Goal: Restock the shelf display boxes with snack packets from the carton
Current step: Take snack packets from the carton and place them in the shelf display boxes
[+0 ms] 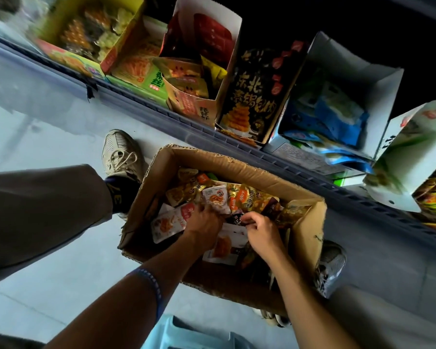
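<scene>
Carton point(239, 167) sitting open on pale floor point(48, 117), btwn person's shoes, just below shelf edge point(186, 127); holding mixed snack packets point(249, 197). Both hands working inside. Left hand point(205, 224) curling fingers into pile, grip on what unclear. Right hand point(259, 231) pinching a dark packet point(237, 219) w/ fingertips. Display boxes point(257, 91) standing in a row on shelf above, room dim behind.
</scene>
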### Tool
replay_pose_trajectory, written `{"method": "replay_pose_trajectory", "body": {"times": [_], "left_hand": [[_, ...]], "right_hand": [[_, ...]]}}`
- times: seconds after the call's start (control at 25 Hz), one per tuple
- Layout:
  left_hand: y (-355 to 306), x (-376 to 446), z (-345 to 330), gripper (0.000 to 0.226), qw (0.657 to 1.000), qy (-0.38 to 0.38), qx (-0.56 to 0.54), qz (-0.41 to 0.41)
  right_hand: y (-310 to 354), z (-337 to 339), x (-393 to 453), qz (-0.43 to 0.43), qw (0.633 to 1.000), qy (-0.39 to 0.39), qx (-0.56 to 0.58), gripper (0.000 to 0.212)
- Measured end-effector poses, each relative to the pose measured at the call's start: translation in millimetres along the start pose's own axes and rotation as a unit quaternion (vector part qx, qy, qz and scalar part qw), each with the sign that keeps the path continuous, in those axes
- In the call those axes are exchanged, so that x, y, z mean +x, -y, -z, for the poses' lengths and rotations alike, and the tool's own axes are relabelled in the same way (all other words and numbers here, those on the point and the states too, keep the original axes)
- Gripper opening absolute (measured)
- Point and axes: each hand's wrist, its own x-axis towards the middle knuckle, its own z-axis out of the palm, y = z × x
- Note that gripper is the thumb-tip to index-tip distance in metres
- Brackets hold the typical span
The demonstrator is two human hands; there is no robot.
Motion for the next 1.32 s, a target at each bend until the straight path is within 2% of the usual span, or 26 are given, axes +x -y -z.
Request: {"method": "replay_pose_trajectory", "body": {"times": [0.04, 0.12, 0.2, 0.24, 0.32, 0.44, 0.6, 0.72, 0.8, 0.92, 1.0, 1.08, 1.16, 1.24, 1.32], "left_hand": [[1, 0, -1, 0.052, 1.0, -0.011, -0.014, -0.002], [2, -1, 5, 0.046, 0.997, 0.016, -0.067, -0.034], [-4, -4, 5, 0.057, 0.993, 0.003, -0.108, -0.052], [-8, -7, 4, 0.061, 0.992, -0.008, -0.109, -0.07], [-15, -8, -6, 0.056, 0.988, -0.035, -0.104, -0.108], [-15, -4, -18, 0.052, 0.984, -0.037, -0.093, -0.149], [-8, -7, -11, 0.048, 0.983, 0.036, -0.116, -0.136], [-14, -4, -4, 0.05, 0.987, 0.091, -0.065, -0.115], [-16, -3, 0, 0.051, 0.988, 0.096, -0.04, -0.117], [-7, -5, 0, 0.052, 0.979, 0.096, -0.1, -0.147], [6, -9, 3, 0.053, 0.971, 0.102, -0.134, -0.167], [17, -12, 21, 0.049, 0.957, 0.124, -0.205, -0.161], [28, -20, 47, 0.048, 0.945, 0.124, -0.266, -0.141], [42, -28, 70, 0.05, 0.927, 0.094, -0.348, -0.101], [55, -39, 86, 0.056, 0.887, 0.03, -0.456, -0.067]], "right_hand": [[0, 1, -1, 0.0, 1.0, 0.0, 0.001, 0.037], [-1, 3, -3, 0.001, 1.0, -0.004, 0.003, 0.036], [-2, 4, -5, 0.0, 1.0, -0.007, 0.01, 0.035], [-1, 5, -5, -0.002, 1.0, -0.005, 0.012, 0.035], [-1, 6, -5, -0.003, 1.0, -0.003, 0.012, 0.035], [-1, 7, -7, -0.005, 1.0, -0.004, 0.011, 0.035], [-2, 6, -5, -0.008, 1.0, -0.006, 0.02, 0.035], [-2, 7, -7, -0.013, 1.0, 0.003, 0.027, 0.034], [-3, 9, -8, -0.013, 0.999, 0.005, 0.029, 0.033], [-6, 10, -8, -0.008, 0.999, 0.002, 0.044, 0.032], [-7, 16, -9, -0.011, 0.995, -0.001, 0.1, 0.031], [-5, 29, -9, -0.036, 0.974, 0.008, 0.223, 0.028], [-3, 40, -16, -0.075, 0.937, 0.022, 0.339, 0.025], [-2, 46, -23, -0.116, 0.903, -0.01, 0.414, 0.031], [0, 52, -30, -0.12, 0.857, -0.022, 0.501, 0.041]]}}
